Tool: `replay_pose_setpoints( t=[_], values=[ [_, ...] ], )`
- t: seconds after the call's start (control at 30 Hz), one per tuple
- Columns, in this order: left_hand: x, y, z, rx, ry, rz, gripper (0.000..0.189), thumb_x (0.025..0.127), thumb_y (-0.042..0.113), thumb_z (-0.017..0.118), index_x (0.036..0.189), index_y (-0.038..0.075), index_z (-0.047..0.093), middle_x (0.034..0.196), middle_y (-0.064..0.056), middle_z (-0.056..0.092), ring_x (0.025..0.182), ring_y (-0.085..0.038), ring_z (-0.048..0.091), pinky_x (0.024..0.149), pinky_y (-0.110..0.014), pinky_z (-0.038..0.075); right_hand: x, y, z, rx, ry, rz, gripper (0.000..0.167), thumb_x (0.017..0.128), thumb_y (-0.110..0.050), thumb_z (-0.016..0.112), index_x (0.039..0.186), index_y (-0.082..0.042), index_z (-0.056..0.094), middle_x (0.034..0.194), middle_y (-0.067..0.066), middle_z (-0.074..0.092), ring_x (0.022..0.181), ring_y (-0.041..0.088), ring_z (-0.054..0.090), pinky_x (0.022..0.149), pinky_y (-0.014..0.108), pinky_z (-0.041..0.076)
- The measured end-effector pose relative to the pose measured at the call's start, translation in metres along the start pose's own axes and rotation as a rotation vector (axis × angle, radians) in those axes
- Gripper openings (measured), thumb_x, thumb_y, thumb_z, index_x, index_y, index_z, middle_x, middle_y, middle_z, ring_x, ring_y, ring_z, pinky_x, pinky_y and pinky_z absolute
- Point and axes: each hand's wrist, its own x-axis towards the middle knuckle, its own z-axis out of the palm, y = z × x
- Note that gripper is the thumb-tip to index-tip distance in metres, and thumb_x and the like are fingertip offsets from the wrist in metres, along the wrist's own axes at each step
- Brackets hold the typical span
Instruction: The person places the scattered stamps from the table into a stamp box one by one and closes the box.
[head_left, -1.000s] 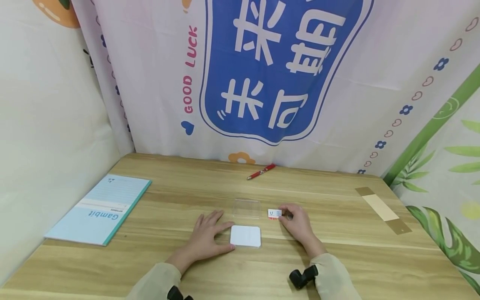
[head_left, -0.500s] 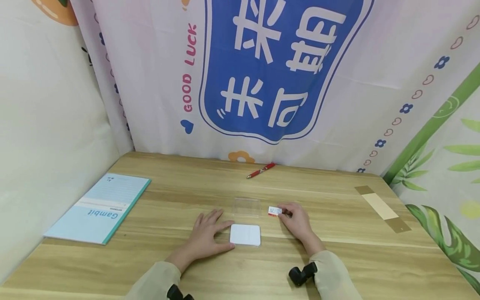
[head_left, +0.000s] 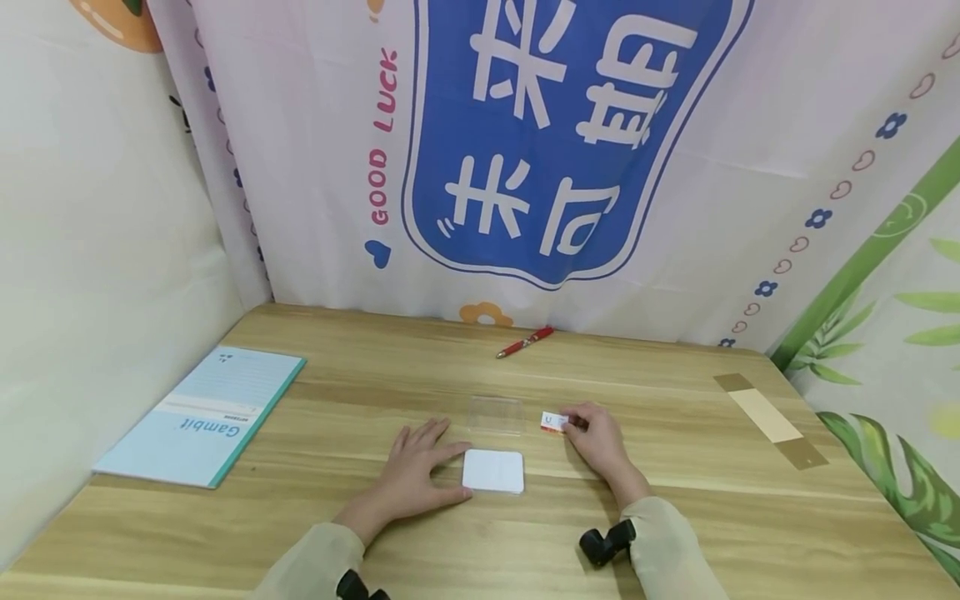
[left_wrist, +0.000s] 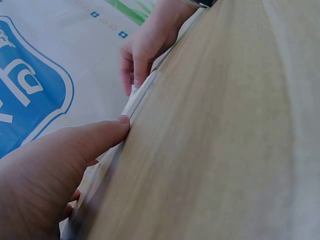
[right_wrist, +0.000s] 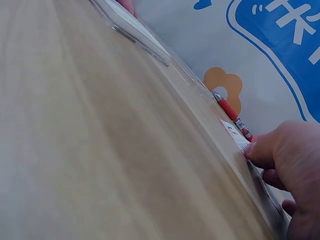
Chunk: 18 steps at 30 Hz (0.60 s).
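2 flat things lie at the fingertips in the head view: the left hand is spread on the bench, thumb and forefinger set against the left edge of a white card, while the right hand pinches the right end of a small white-and-red piece. That piece sits right of a clear plastic plate, near but apart from it, and the plate lies just beyond the card. A red pen is farther back, well apart. From the left wrist, the thumb tip bears on the card's edge; light pressure looks enough, since a hard push would probably slide the card along the bench. From the right wrist, the thumb covers only 1 end of the small white-and-red piece; its underside is hidden, so I cannot tell whether it touches the bench. Handling it well, I judge, calls for a light pinch near the edge, the piece level, and the left hand calm so the card lies square to the plate.
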Motion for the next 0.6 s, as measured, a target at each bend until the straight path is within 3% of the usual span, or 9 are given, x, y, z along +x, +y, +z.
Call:
replay_pose_setpoints(
  t=[0.27,0.6],
  values=[
    [-0.0009,0.0007,-0.0003,-0.002,0.003,0.008,0.061,0.07,0.058,0.057,0.119,0.022,0.053,0.135,-0.015,0.029,0.124,-0.032,0.017,0.096,-0.055,0.002,-0.0002,0.0005,0.0006,0.012,-0.001,0.0,0.016,0.075,0.001,0.062,0.089,-0.004,0.067,0.072,0.0,0.055,0.064,0.014,0.047,0.058,0.029,0.039],
    [-0.0015,0.0016,-0.0013,-0.005,0.003,0.012,0.061,0.07,0.057,0.058,0.119,0.021,0.053,0.135,-0.016,0.029,0.124,-0.033,0.017,0.095,-0.056,0.003,0.0019,0.0005,0.0,0.125,-0.003,0.096,0.015,0.078,0.0,0.058,0.091,-0.001,0.066,0.079,0.005,0.059,0.07,0.016,0.05,0.062,0.028,0.042]
  ],
)
